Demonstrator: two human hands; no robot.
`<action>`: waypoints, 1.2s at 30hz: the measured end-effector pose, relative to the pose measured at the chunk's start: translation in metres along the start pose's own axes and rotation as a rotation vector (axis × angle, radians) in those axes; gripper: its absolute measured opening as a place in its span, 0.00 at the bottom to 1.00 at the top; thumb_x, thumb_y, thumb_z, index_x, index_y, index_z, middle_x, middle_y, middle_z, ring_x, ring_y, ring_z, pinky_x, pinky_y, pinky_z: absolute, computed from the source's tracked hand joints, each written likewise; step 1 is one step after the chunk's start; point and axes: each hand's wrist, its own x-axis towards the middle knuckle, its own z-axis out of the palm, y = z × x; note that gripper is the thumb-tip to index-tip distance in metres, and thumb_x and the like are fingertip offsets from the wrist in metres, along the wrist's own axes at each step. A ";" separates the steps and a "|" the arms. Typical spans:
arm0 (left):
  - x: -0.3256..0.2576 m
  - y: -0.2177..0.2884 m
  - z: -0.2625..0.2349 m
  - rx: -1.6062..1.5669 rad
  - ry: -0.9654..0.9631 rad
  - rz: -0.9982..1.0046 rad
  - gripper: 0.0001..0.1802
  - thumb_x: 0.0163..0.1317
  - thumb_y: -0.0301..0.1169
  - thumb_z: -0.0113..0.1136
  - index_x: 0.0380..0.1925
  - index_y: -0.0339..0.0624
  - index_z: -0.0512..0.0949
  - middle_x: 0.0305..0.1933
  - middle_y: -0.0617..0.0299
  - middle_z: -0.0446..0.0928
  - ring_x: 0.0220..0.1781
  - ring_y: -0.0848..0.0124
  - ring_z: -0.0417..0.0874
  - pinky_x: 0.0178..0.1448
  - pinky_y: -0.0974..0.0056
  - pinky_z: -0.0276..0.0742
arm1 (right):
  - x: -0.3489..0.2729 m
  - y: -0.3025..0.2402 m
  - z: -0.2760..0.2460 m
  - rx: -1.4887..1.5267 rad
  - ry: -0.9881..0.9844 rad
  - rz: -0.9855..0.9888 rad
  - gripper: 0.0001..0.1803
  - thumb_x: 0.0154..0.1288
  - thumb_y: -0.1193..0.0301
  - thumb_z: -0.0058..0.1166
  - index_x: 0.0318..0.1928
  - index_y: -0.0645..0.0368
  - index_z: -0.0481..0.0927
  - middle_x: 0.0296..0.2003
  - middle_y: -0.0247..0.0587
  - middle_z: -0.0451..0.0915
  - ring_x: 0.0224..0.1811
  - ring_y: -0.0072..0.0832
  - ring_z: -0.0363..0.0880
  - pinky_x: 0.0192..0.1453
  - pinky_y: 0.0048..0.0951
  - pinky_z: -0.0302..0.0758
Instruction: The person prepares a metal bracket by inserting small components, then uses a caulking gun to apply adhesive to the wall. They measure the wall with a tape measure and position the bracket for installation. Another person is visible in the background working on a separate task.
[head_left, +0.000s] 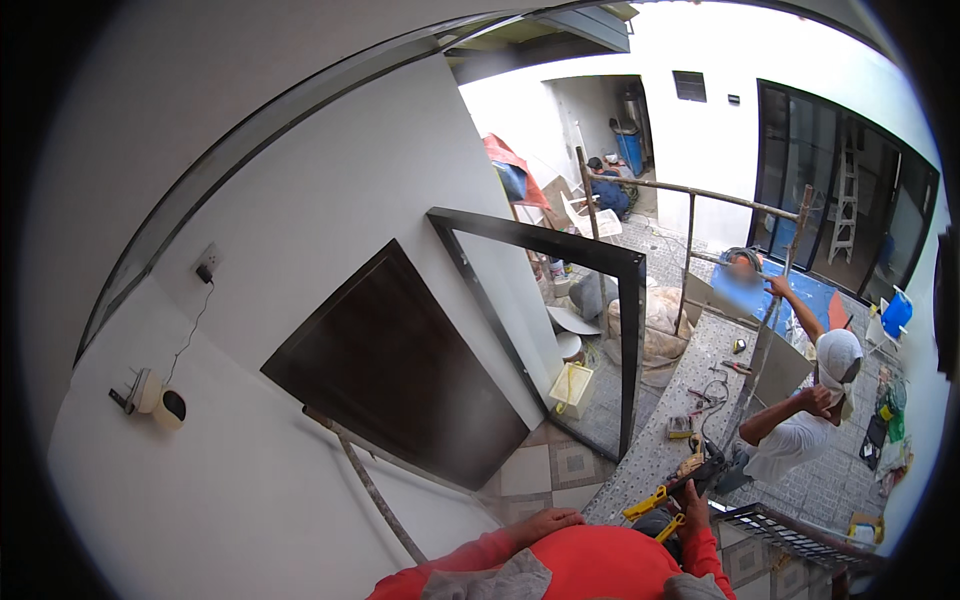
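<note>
On the left wall we note a small white-and-black device [165, 402]. Next comes a dark brown panel [395, 370], with a slim pole [372, 490] slanting below it. The left hand [552, 522] lies at the edge of the red shirt [605, 560]; its palm side is hidden, so we cannot tell whether it grasps anything. Beyond it stands a black frame [635, 330]. Right of the shirt's middle, we observe a black-and-yellow tool [648, 502], exact kind unclear, near the close end of a perforated plank [640, 462]. The right hand [692, 510] is closed around its dark part. Pliers [738, 367] lie farther along the plank. Rightmost we record a co-worker [800, 445] in white, one hand at an upright scaffold pole [800, 225].
</note>
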 end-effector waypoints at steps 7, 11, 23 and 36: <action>-0.005 0.002 -0.002 0.019 0.310 -0.105 0.19 0.76 0.45 0.56 0.50 0.38 0.79 0.39 0.67 0.79 0.42 0.78 0.76 0.49 0.69 0.73 | 0.060 -0.006 0.006 -0.106 -0.050 0.115 0.24 0.73 0.47 0.59 0.59 0.48 0.78 0.50 0.29 0.87 0.51 0.24 0.86 0.40 0.28 0.74; 0.009 -0.006 0.011 0.045 0.423 -0.088 0.21 0.74 0.46 0.59 0.52 0.39 0.80 0.43 0.62 0.82 0.45 0.73 0.80 0.51 0.66 0.76 | 0.096 -0.011 0.011 -0.165 -0.064 0.189 0.22 0.73 0.48 0.59 0.55 0.48 0.79 0.45 0.28 0.88 0.47 0.23 0.86 0.38 0.27 0.74; 0.032 0.026 0.028 0.116 0.500 -0.356 0.24 0.74 0.47 0.56 0.57 0.38 0.79 0.48 0.55 0.84 0.50 0.67 0.82 0.57 0.62 0.76 | 0.206 -0.024 0.023 -0.350 -0.139 0.255 0.24 0.70 0.47 0.62 0.55 0.46 0.72 0.45 0.29 0.85 0.45 0.23 0.85 0.37 0.31 0.74; 0.033 0.022 0.069 0.101 0.692 -0.431 0.26 0.73 0.51 0.55 0.55 0.40 0.78 0.43 0.51 0.83 0.47 0.58 0.84 0.54 0.56 0.77 | 0.276 0.006 0.001 -0.416 -0.208 0.483 0.28 0.66 0.43 0.65 0.54 0.48 0.78 0.47 0.27 0.84 0.48 0.21 0.80 0.46 0.33 0.67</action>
